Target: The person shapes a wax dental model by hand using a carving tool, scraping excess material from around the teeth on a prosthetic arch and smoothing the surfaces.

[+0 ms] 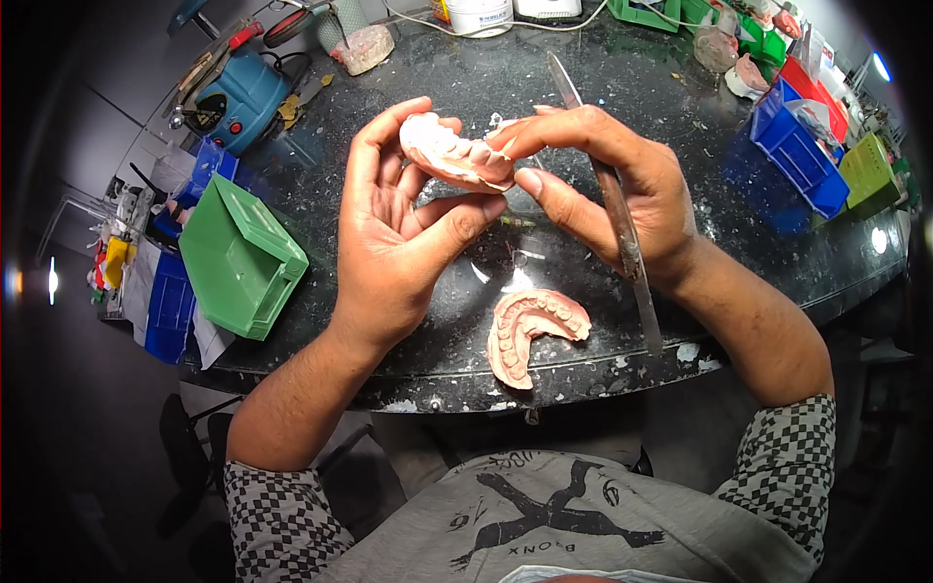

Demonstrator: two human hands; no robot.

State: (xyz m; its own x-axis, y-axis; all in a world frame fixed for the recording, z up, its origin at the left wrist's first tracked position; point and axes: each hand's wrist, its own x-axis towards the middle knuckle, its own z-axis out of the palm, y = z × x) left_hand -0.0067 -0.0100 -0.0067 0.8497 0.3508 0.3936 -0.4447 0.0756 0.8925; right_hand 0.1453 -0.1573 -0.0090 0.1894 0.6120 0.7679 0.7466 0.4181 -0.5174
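A pinkish plaster dental cast (452, 155) with a row of teeth is raised above the bench, tilted. My left hand (394, 228) is closed round its left end and underside, thumb along the lower edge. My right hand (627, 189) grips a long, thin metal plaster knife (630, 257) across its palm. The blade points away from me, and the other flat end reaches toward the front edge. Beside the cast's right end, the right index fingertip appears to touch the teeth; the thumb is close by. A second horseshoe-shaped dental cast (510, 335), teeth up, lies on the bench nearer to me.
The black bench (408, 364) is speckled with plaster bits. A green bin (238, 257) sits at left, near a blue machine (233, 102). Blue bins (797, 151) and a lime-green box (870, 175) stand at right. A white tub (481, 17) and a plaster lump (364, 49) are at the back.
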